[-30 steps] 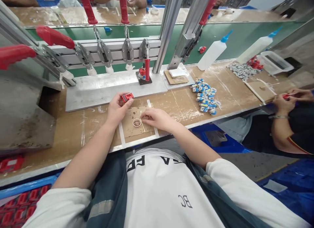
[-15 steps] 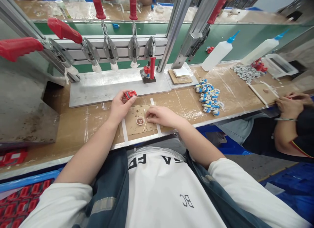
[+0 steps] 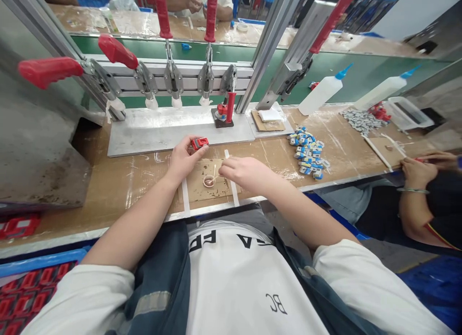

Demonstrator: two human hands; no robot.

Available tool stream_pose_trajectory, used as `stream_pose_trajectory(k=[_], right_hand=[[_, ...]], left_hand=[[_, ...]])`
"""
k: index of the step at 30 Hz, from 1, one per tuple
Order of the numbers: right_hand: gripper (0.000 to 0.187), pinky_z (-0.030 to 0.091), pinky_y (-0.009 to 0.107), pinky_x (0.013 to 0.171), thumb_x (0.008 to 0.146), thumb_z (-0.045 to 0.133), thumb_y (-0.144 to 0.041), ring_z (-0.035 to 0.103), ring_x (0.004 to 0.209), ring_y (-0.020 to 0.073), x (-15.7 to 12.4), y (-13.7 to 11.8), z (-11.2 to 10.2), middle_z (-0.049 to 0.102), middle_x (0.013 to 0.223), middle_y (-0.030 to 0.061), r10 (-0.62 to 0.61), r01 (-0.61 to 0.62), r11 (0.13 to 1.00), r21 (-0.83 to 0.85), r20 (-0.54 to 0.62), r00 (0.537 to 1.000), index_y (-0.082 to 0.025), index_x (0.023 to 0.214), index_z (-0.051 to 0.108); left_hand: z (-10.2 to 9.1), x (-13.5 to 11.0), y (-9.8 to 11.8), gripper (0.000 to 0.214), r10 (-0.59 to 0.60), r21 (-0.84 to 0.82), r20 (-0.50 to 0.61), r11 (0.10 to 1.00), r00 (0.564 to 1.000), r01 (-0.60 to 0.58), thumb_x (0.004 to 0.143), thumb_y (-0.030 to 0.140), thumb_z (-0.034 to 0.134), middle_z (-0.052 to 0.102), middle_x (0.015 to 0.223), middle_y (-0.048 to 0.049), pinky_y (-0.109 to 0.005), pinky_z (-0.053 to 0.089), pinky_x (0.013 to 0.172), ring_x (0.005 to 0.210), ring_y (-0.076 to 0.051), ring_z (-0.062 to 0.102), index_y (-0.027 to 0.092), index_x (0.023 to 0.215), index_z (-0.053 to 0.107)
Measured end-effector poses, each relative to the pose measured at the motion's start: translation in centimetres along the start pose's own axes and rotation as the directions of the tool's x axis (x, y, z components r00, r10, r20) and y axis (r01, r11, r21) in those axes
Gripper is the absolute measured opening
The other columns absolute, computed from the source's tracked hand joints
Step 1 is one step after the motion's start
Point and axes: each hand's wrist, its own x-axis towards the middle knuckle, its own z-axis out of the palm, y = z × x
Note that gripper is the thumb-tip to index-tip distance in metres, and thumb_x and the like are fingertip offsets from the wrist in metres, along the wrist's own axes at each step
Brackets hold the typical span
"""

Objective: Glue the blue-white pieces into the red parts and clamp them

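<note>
My left hand (image 3: 182,159) grips a small red plastic part (image 3: 199,143) with a grey inset between thumb and fingers, above the board's far edge. My right hand (image 3: 240,172) pinches a thin cotton swab (image 3: 217,178) whose end reaches into a small round cup (image 3: 208,181) of dark brown liquid. Another swab stands or leans at the cup's far rim. Beneath them lies a stained cardboard sheet (image 3: 202,194) with white tape strips down its sides.
Behind the hands are a metal plate (image 3: 144,141) and red-handled toggle clamps (image 3: 166,17). Blue-and-white parts (image 3: 306,152) are heaped at right, near squeeze bottles (image 3: 321,95). A co-worker's hands (image 3: 420,171) are at far right. A crate of red parts (image 3: 27,296) is lower left.
My right hand has shifted the swab so its end now reaches into the cup, where before it pointed beside it. The left hand keeps the red part. The camera view has tilted slightly.
</note>
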Motion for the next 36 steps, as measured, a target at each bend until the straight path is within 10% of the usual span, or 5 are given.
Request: stream_pose_trajectory(k=[7, 14, 24, 28, 36], right_hand=[[0.034, 0.044, 0.029, 0.075, 0.113, 0.047, -0.036, 0.067, 0.100, 0.0205, -1.6, 2.6, 0.0, 0.072, 0.115, 0.0104, 0.214, -0.223, 0.974, -0.036, -0.169, 0.962, -0.025, 0.133, 0.071], [0.036, 0.049, 0.038, 0.091, 0.097, 0.069, -0.028, 0.066, 0.115, 0.0329, -12.1, 17.9, -2.2, 0.068, 0.132, 0.0215, 0.905, -0.932, 0.359, -0.055, -0.223, 0.362, -0.015, 0.129, 0.075], [0.041, 0.056, 0.040, 0.089, 0.080, 0.084, -0.050, 0.068, 0.092, 0.0237, -12.3, 17.1, 0.7, 0.077, 0.100, 0.0095, 0.869, -0.483, 0.488, 0.727, -0.348, 0.353, -0.019, 0.107, 0.077], [0.052, 0.059, 0.034, 0.079, 0.068, 0.094, -0.061, 0.068, 0.079, 0.0170, -6.8, 10.9, 2.8, 0.078, 0.094, 0.0033, 0.822, 0.152, 0.137, 0.979, -0.198, 0.534, -0.026, 0.104, 0.080], [0.047, 0.064, 0.038, 0.087, 0.062, 0.101, -0.047, 0.074, 0.084, 0.0180, 2.5, 2.5, 3.5, 0.082, 0.093, 0.0029, 0.655, 0.206, -0.138, 0.969, -0.066, 0.752, -0.024, 0.100, 0.084]], left_hand=[[-0.1, 0.0, 0.3, 0.048, -0.001, 0.015, 0.004, 1.000, 1.000, 0.001, 0.084, 0.055, 0.081, 0.081, 0.111, -0.0056, -0.033, 0.059, 0.087, 0.096, -0.023, 0.074, 0.023, 0.120, 0.075], [0.2, -0.1, 1.0, 0.044, 0.003, -0.027, 0.014, 1.000, 1.000, -0.003, 0.089, 0.060, 0.076, 0.076, 0.088, -0.0007, -0.027, 0.051, 0.062, 0.069, -0.017, 0.066, 0.024, 0.113, 0.074], [-0.1, -0.2, 2.5, 0.058, -0.086, -0.320, 0.097, 0.940, 0.992, 0.113, 0.078, 0.059, 0.089, 0.078, 0.104, -0.0106, -0.033, 0.063, 0.070, 0.093, -0.027, 0.078, 0.016, 0.112, 0.071], [0.2, -0.4, 2.1, 0.060, 0.045, -0.404, 0.167, 0.914, 0.985, 0.027, 0.089, 0.070, 0.074, 0.076, 0.101, -0.0106, -0.032, 0.059, 0.060, 0.072, -0.020, 0.073, 0.015, 0.113, 0.069], [0.6, -1.2, 1.1, 0.062, 0.031, -0.434, 0.082, 0.901, 0.996, 0.007, 0.102, 0.073, 0.048, 0.063, 0.068, -0.0006, -0.026, 0.047, 0.050, 0.052, -0.013, 0.054, 0.017, 0.115, 0.069]])
